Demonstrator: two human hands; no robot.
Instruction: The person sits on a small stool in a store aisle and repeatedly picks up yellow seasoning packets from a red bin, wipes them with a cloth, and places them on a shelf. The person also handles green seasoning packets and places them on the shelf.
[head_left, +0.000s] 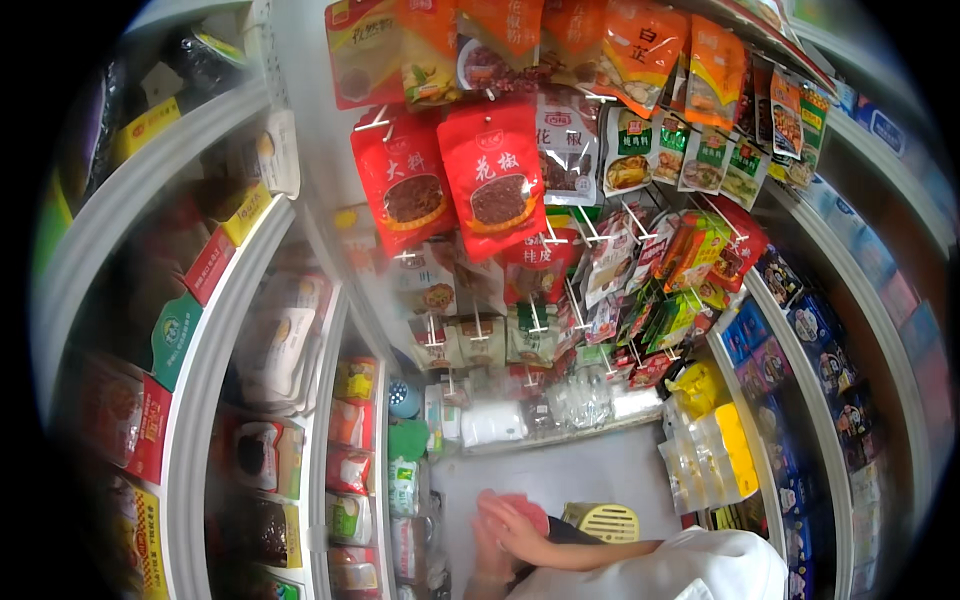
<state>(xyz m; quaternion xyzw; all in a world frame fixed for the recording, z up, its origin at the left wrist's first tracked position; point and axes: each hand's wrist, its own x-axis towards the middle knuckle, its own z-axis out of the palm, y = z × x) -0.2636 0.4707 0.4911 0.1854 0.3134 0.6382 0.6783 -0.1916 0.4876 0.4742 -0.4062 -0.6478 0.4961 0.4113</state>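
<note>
My right hand (519, 531) reaches in from the lower right, its fingers bent over a crumpled red cloth (529, 508). My left hand (489, 541) is blurred and lies against it; whether it also grips the cloth cannot be told. Both hands are low in the picture, above the grey floor. Beside them on the right stands a stool with a slotted yellow top (609, 523). Above and ahead hang seasoning packets on white hooks, among them a large red pouch (495, 180) and an orange pouch (643, 56).
Shelves with packaged food, such as a white and red bag (349, 470), curve along the left. On the right, shelves hold dark blue packs (806, 326) and clear-and-yellow packs (712, 457). A low shelf (562, 441) runs along the back, with a white pack (493, 424).
</note>
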